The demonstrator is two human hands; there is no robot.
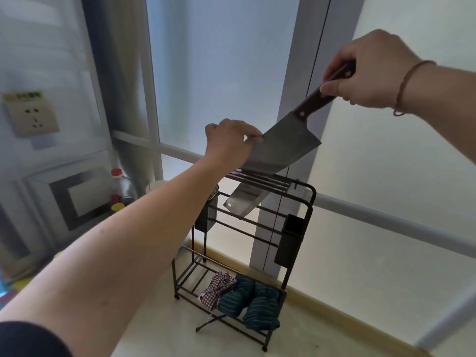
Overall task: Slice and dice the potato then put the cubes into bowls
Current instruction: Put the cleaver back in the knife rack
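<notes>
I hold a cleaver (pixel 282 148) in the air above a dark metal rack (pixel 306 202) that stands on the pale bench (pixel 144 331). My right hand (pixel 371 73) wraps its fingers and thumb round the cleaver's reddish-brown riveted handle, up near the right edge of the view, with a thin cord bracelet (pixel 407 86) on that wrist. The broad grey blade slopes down and to the left from the handle. My left hand (pixel 229 140) reaches up from the lower left and pinches the blade's far end between thumb and curled fingers. The blade's lower edge is just over the rack's top bars; I cannot tell whether it touches them. A second cleaver (pixel 243 202) sits slotted through the top of the rack, blade hanging down at a tilt. On the rack's bottom shelf lie folded cloths (pixel 242 297), checked and dark striped. The rack stands by the bench's back edge, against a frosted window. No potato is in view.
</notes>
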